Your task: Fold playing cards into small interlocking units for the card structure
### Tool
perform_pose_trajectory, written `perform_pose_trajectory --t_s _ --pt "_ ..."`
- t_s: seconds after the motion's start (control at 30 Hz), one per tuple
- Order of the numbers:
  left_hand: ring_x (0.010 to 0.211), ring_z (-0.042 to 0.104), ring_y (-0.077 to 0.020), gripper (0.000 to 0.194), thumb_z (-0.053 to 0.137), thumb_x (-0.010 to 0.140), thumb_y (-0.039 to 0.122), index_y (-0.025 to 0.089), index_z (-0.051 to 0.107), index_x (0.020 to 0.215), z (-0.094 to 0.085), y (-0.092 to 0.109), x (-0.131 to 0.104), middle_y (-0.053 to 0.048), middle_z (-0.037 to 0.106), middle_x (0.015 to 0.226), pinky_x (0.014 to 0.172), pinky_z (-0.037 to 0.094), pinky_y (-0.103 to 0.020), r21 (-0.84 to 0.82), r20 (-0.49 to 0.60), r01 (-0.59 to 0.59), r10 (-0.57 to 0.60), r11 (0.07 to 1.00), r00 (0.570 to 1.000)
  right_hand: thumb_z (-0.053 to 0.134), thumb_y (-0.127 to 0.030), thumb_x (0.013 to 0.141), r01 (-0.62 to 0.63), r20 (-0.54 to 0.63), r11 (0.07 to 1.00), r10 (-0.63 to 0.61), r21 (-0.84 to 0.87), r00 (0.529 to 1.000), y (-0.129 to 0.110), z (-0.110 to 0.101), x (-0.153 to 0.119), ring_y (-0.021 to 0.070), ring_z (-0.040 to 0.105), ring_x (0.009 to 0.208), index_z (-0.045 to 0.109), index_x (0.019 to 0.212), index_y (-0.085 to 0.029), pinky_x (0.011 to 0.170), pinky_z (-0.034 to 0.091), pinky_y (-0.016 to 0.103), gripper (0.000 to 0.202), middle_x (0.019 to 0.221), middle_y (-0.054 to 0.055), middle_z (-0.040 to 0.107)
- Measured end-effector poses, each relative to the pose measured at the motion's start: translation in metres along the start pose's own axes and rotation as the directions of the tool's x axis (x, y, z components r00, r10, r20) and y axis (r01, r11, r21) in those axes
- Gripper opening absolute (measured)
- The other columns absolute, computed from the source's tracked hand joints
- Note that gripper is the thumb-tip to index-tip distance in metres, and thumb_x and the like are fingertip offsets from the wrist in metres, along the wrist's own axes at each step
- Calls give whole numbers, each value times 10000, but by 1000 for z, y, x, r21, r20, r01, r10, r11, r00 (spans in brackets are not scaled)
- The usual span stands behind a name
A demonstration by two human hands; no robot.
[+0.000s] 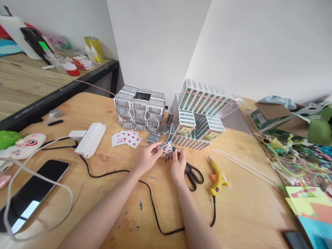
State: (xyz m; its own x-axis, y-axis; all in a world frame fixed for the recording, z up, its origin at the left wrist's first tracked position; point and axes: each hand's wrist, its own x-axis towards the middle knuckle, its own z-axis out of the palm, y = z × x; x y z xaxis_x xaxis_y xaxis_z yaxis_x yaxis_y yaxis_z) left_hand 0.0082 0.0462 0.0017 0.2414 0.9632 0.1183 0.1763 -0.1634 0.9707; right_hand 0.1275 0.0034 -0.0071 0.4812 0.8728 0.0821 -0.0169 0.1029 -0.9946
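Observation:
Between both hands is a small playing card piece [166, 148], its red-marked face upward; whether it is one card or several folded together I cannot tell. My left hand [149, 156] pinches its left side, and my right hand [177, 162] grips the right edge with dark-painted nails. Just beyond lie grey-backed playing cards [153, 137] and a fan of diamond cards [127, 138]. Behind them stands a box-like structure built of playing cards [140, 112] with an opening on top. Black-handled scissors [194, 176] rest beside my right hand, partly hidden by it.
Stacked card boxes [204, 97] stand at the back right. A yellow glue gun [218, 178] lies right of the scissors, its black cord [155, 211] crossing the table. Glue sticks [243, 166], a white power adapter [91, 139], a phone [36, 193] and craft clutter [287, 152] lie around.

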Motion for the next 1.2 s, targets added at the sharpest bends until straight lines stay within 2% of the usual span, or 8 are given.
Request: perform_pose_trajectory --t_s 0.13,0.33,0.5,0.63,0.8,0.93,1.07,1.2 --pt "867 632 -187 330 615 704 243 149 588 1019 -1 -8 7 -70 664 996 736 515 -295 -247 -8 112 -118 963 993 522 -427 800 -129 128 972 105 196 986 -1 4 1 82 431 433 440 785 -204 448 385 216 238 563 -66 480" --pt "843 637 -203 346 633 671 229 126 592 999 -4 -8 10 -74 677 914 710 509 -308 -314 32 213 -213 925 976 576 -421 757 -181 111 980 171 87 979 0 2 3 54 358 403 555 820 -172 380 318 181 257 583 -53 509" --pt "823 637 -190 284 616 678 196 140 616 956 -4 -8 8 -62 679 910 714 505 -299 -244 124 215 -189 946 974 568 -401 748 -128 82 989 122 78 989 -3 0 5 146 579 682 576 1068 -167 591 469 256 397 889 52 653" --pt "847 633 -189 312 607 682 183 146 601 991 -2 -9 7 -71 670 962 734 502 -300 -238 181 187 -146 953 973 573 -392 739 -88 59 995 85 36 995 0 -2 7 193 608 840 619 981 -154 735 479 309 342 933 71 671" --pt "860 626 -186 304 548 723 204 141 570 1019 -2 -8 9 -79 662 972 747 494 -304 -240 50 145 -136 960 989 622 -388 698 -154 34 987 152 44 988 4 -2 9 107 536 498 577 766 -154 471 424 219 248 619 -1 620" --pt "838 615 -190 244 532 726 234 146 614 938 -5 -10 10 -72 662 960 734 484 -301 -97 -99 120 -130 988 987 645 -382 679 -267 266 962 243 61 933 -1 0 7 83 443 333 494 694 -181 349 356 199 252 437 -68 515" --pt "812 608 -174 234 494 732 203 167 634 915 -9 -8 10 -44 672 916 736 471 -283 -11 -98 98 -98 995 990 629 -415 689 -332 426 942 279 55 861 -7 3 2 98 472 317 469 760 -195 343 399 208 282 430 -73 533" --pt "788 602 -163 229 486 728 196 175 635 901 -9 -4 8 -34 670 900 707 466 -264 27 -60 96 -94 995 994 591 -434 728 -307 434 950 256 51 864 -11 5 -2 99 447 277 454 955 -207 295 369 197 349 420 -99 506"
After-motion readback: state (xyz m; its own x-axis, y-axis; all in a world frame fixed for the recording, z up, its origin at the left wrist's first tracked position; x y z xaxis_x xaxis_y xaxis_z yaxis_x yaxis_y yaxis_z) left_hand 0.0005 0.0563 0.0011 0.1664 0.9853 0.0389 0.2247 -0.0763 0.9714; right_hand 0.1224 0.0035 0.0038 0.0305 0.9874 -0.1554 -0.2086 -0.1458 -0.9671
